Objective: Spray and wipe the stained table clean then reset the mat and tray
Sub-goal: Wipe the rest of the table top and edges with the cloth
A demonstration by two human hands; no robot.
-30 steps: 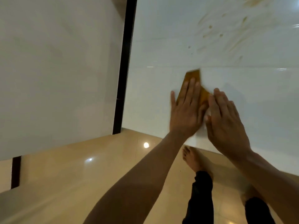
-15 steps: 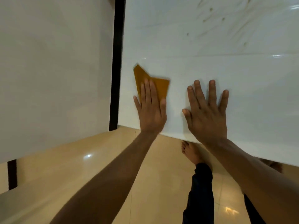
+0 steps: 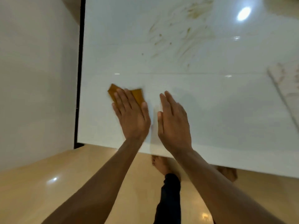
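At the bottom of the frame lies a glossy tan floor [image 3: 68, 183], with a dark trouser leg [image 3: 169, 199] at lower centre and a bare foot [image 3: 159, 164] just under the near edge of the worktop [image 3: 226, 120]. Two bare forearms rise from the lower corners toward the middle of the frame.

The left hand [image 3: 131, 113] lies flat on the white worktop left of centre, fingers straight and close together, pressing down on an orange-brown cloth [image 3: 137, 96]; the cloth's corners show beyond the fingertips, and it is somewhat blurred. Just beside it, to the right, the right hand [image 3: 174, 120] has straight fingers held together and holds nothing; whether its palm rests flat on the worktop or sits tilted on edge I cannot tell.

Farther up, a faint seam line crosses the worktop. Beyond it, in the upper centre and upper right, brownish smeared stains [image 3: 182, 39] spread over the surface, with a bright light reflection [image 3: 243, 13] at upper right. At the right edge sits a pale patterned thing [image 3: 289, 84], too blurred to name. A dark strip [image 3: 79, 70] borders the worktop's left side, with a plain white wall [image 3: 35, 78] filling the left of the frame.
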